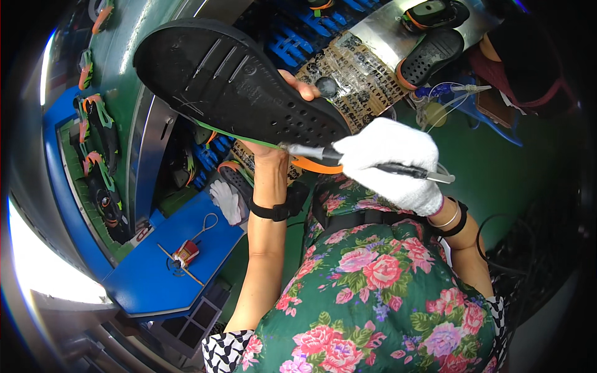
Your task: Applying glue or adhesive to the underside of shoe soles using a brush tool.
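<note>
A black shoe bottom point(249, 87) with rows of small holes, slits and a green and orange edge is held up in front of me, its underside in view. My left hand point(301, 87) is closed around the shoe from behind; its fingertips show past the far edge and its palm shows below the near one. My right hand point(392, 163), in a white knitted glove, grips a slim tool point(407, 170) with a black handle and silver end. The tool's pale tip is blurred at the shoe's near edge, by the green-orange trim; its exact kind is unclear.
Beyond the shoe lies a printed brown sheet point(357, 78) under clear tape, with a dark round disc point(326, 86). Black shoes point(433, 55) sit at upper right, near another person's dark red clothing point(491, 71). White gloves point(227, 200) lie on a blue table point(146, 273); more shoes line the left.
</note>
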